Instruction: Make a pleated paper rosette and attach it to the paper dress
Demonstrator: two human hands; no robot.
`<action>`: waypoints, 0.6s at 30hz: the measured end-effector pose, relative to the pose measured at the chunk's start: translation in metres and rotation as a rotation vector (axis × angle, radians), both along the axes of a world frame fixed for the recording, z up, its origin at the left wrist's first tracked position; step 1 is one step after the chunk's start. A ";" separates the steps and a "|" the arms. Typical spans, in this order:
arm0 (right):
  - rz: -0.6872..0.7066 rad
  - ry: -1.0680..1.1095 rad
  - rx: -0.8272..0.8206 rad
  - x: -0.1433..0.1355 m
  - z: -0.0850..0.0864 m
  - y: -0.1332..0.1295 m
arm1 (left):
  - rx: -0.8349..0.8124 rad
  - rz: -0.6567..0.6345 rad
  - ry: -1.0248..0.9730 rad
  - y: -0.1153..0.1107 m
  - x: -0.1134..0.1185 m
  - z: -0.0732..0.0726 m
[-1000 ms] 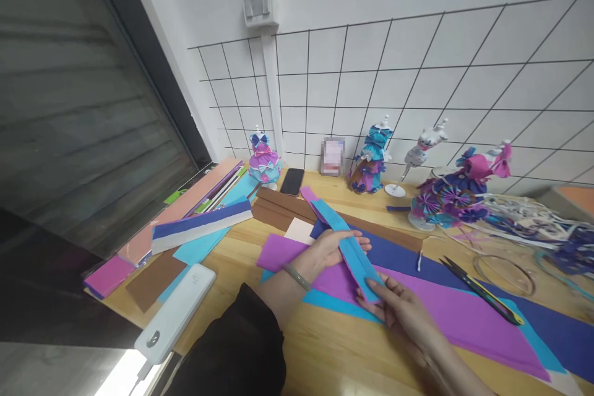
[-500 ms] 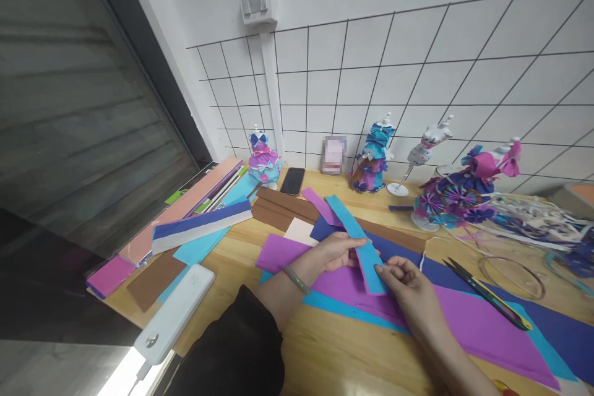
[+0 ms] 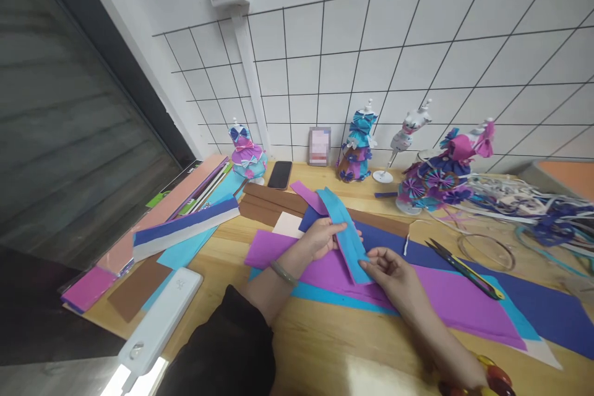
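Between my hands is a folded blue paper strip (image 3: 348, 239), with purple paper showing along its lower left edge. My left hand (image 3: 322, 237) is closed on the strip's middle, thumb on top and fingers beneath. My right hand (image 3: 388, 271) pinches its lower right edge between thumb and fingertips. Under both hands lies a long purple paper sheet (image 3: 459, 304), over a blue sheet and a dark blue sheet (image 3: 542, 298). A smaller purple piece (image 3: 309, 197) touches the strip's upper end. Scissors (image 3: 464, 269) with black blades rest on the sheets at the right.
Dressed miniature mannequins (image 3: 359, 142) stand along the gridded wall, one of them bare white (image 3: 408, 130). A phone (image 3: 280, 174) lies at the back. A white power bank (image 3: 162, 315) and coloured paper stacks (image 3: 158, 223) are on the left, tangled ribbons (image 3: 533, 204) on the right.
The view has shifted, so the table things sit further left. The blue strip now bends in a curve where it was flatter before. Both hands keep hold of it.
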State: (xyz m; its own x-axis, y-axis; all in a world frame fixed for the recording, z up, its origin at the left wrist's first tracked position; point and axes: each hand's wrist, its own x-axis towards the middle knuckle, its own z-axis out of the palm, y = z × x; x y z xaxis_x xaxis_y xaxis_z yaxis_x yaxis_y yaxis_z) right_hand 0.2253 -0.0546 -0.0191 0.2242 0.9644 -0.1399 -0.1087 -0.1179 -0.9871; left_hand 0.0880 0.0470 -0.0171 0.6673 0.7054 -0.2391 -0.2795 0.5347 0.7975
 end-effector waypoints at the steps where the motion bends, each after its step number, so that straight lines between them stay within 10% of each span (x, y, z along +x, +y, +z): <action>1: 0.005 0.001 -0.001 0.000 -0.001 0.000 | -0.004 0.022 -0.001 0.001 -0.001 0.000; 18: 0.070 0.007 -0.019 0.000 -0.008 -0.001 | 0.046 0.043 0.015 0.005 -0.004 0.001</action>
